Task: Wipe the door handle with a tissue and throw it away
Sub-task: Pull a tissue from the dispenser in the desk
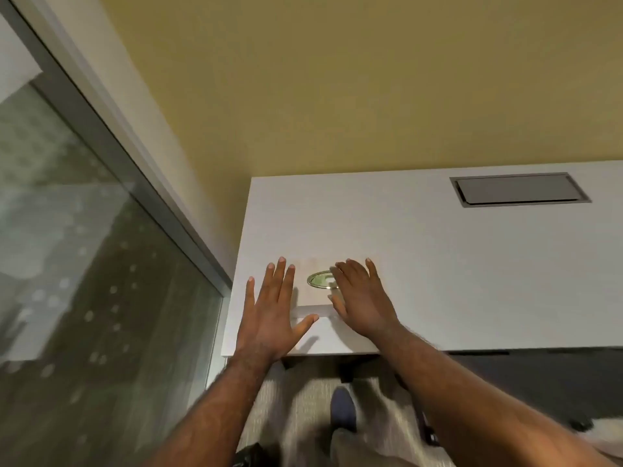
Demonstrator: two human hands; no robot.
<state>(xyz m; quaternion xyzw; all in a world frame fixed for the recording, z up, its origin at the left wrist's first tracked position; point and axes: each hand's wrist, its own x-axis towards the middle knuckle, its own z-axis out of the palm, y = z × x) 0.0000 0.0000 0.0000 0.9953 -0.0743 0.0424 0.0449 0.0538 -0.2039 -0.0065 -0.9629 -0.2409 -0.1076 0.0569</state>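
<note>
While spread flat over a pale tissue box [315, 291] at the near left corner of a white desk [472, 271], left hand [273, 315] and right hand [360, 298], fingers splayed, gripping nothing. Oval opening [319, 280] between them. Tissue likely feather-light, soft, tearable: pinch gently at opening. No door handle visible.

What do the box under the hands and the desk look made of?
Box: seems to be pale matte cardboard, its oval opening edged by a shiny rim, possibly plastic film. Desk: looks like white laminate, smooth with low sheen; its grey hatch looks like brushed metal.
</note>
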